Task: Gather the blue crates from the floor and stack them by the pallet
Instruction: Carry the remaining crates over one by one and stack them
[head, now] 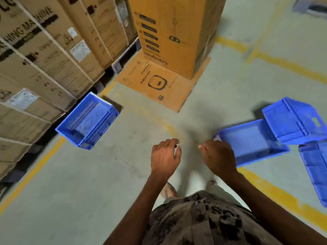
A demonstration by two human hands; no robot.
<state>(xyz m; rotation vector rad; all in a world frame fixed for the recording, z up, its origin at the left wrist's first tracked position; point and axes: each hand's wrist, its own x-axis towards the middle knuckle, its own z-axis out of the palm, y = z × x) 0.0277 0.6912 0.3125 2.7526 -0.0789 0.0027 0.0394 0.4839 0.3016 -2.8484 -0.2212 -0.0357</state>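
Observation:
A slatted blue crate point(88, 121) stands on the floor at the left, against the pallet point(116, 66) loaded with boxes. On the right lie three more blue crates: a shallow one point(251, 142) open side up, a deeper one point(293, 119) tipped across its far end, and a third point(315, 167) at the frame's right edge. My left hand point(165, 158) hangs over bare floor with loosely curled fingers, holding nothing. My right hand point(218, 158) hovers at the near left corner of the shallow crate, fingers apart, not gripping it.
Tall brown cartons point(44, 55) fill the left side on pallets. An orange carton point(173, 32) stands on flattened orange cardboard point(159, 85) ahead. Yellow floor lines point(283, 193) run under the crates on the right. Grey concrete floor lies between the two crate groups.

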